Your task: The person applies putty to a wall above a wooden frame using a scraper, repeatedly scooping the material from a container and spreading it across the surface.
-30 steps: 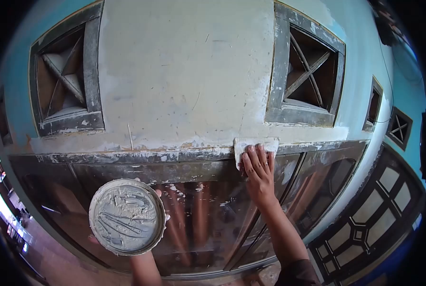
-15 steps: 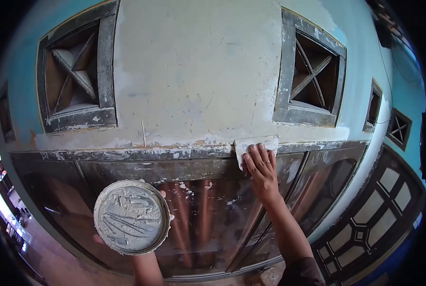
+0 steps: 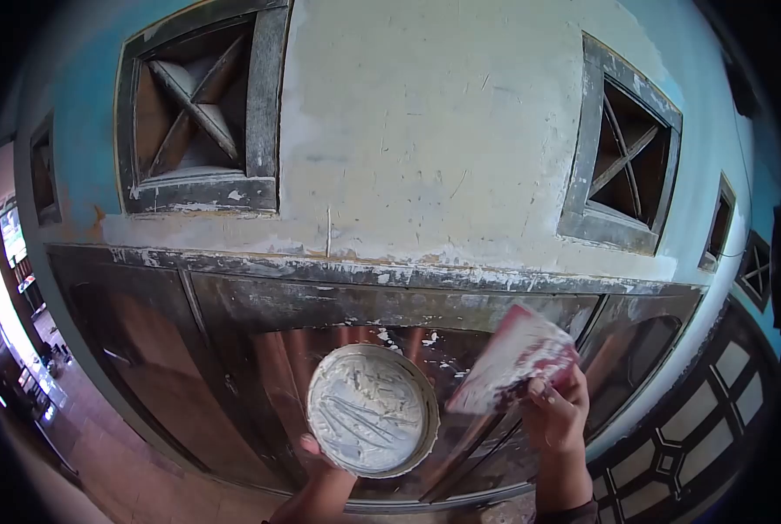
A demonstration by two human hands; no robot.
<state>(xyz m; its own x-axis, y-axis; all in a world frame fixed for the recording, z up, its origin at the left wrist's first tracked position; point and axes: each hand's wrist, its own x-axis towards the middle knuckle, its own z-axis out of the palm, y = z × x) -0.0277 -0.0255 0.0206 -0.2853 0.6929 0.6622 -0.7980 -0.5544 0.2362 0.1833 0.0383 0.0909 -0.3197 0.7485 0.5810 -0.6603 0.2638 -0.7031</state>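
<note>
A round, shallow container [image 3: 371, 410] of whitish paste, its surface streaked with grooves, rests on my left hand [image 3: 327, 476], whose thumb shows at the lower left rim; the other fingers are hidden underneath. To its right, my right hand [image 3: 558, 414] grips a flat red spreader [image 3: 517, 362] smeared with white paste. The spreader is tilted and held away from the wall, in front of the dark window frame. Above both hands, the cream wall [image 3: 425, 131] meets a dark wooden beam [image 3: 355, 271] spotted with white patches.
Two square wooden vents with crossed bars, one at the upper left [image 3: 200, 113] and one at the upper right [image 3: 626, 148], flank the cream wall. Glass panes lie behind my hands. A dark panelled door [image 3: 696, 428] is at the lower right, tiled floor [image 3: 102, 437] at the lower left.
My right hand has drawn the spreader off the wall and down, turning its paste-covered face into view. The container has shifted right in view, nearer to the spreader. The camera view has also shifted.
</note>
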